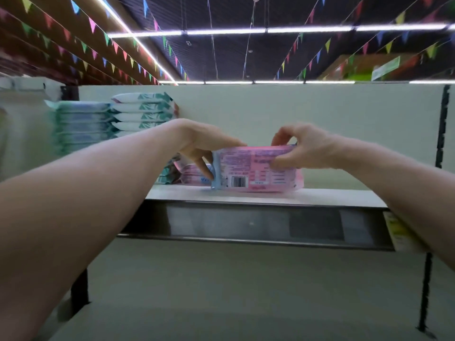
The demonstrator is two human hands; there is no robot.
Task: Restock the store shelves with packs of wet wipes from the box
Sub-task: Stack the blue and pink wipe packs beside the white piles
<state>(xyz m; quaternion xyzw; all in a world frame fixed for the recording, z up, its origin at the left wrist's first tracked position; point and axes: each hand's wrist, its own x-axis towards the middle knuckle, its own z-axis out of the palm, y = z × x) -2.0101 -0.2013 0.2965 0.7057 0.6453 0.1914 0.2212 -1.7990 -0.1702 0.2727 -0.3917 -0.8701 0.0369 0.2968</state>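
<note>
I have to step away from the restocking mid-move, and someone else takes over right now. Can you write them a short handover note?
Left hand: grips the left end of the pink pack.
Right hand: fingers and thumb pinch the same pack's top right edge.
The pack stands on its long edge near the front of the shelf, barcode facing the camera, not yet released.
Done: other pink packs lie flat behind it; teal and white stacks sit further left.
Left: settle this pack, let go, fetch more. The box is out of view.
</note>
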